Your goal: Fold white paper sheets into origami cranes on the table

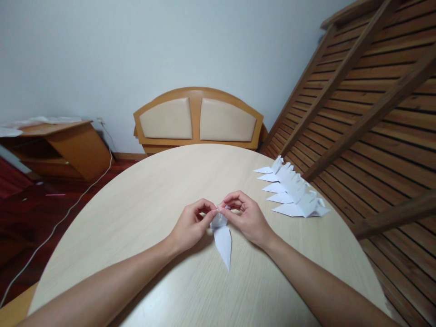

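Observation:
A white folded-paper bird (223, 245) is held over the middle of the round table, its long pointed wing or tail aimed toward me. My left hand (194, 223) pinches the far, upper end of the paper between thumb and forefinger. From the other side my right hand (245, 218) pinches the same end, so the two sets of fingertips nearly meet. The small folds between them are mostly hidden. To the right stands a row of several similar white paper birds (289, 188), lined up close together with their points toward the left.
The pale round table (163, 181) fills the foreground. Behind it stands a wooden headboard (195, 116) with cream panels. A slatted wooden frame (361, 118) leans along the right. At left are a wooden cabinet (80, 150) and a white cable (80, 200) over the dark red floor.

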A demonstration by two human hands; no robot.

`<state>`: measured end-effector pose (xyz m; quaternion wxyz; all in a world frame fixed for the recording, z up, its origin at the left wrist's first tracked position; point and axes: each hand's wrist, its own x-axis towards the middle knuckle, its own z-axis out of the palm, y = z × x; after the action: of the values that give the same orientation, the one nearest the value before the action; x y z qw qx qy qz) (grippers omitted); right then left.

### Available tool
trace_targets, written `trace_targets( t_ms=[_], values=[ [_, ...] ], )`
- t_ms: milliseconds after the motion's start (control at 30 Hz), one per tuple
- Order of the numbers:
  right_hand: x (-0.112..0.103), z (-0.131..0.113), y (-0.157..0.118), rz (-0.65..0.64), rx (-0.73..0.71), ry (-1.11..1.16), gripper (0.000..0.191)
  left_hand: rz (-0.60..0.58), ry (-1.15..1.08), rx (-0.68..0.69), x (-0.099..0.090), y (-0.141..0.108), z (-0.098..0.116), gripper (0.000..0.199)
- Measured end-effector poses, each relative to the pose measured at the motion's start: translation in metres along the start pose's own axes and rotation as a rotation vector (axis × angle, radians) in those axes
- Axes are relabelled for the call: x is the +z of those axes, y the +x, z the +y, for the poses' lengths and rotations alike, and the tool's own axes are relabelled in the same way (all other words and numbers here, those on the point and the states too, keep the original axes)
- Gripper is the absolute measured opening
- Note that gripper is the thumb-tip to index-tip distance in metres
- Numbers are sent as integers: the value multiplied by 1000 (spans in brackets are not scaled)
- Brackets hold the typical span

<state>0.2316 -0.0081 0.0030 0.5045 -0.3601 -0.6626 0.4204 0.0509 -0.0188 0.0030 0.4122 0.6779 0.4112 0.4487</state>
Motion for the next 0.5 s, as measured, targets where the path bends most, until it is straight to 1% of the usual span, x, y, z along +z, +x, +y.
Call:
trace_targets(
  t_ms=[100,233,500],
  values=[
    [-1,1,0,-19,15,9,34,5,90,37,-1,-1,0,23],
    [-2,2,-1,-27,16,-7,37,4,199,103,-4,-2,-2,19],
    [1,-3,-2,-25,-13,-13,30,-3,357,174,-5,-3,-2,19]
  ],
)
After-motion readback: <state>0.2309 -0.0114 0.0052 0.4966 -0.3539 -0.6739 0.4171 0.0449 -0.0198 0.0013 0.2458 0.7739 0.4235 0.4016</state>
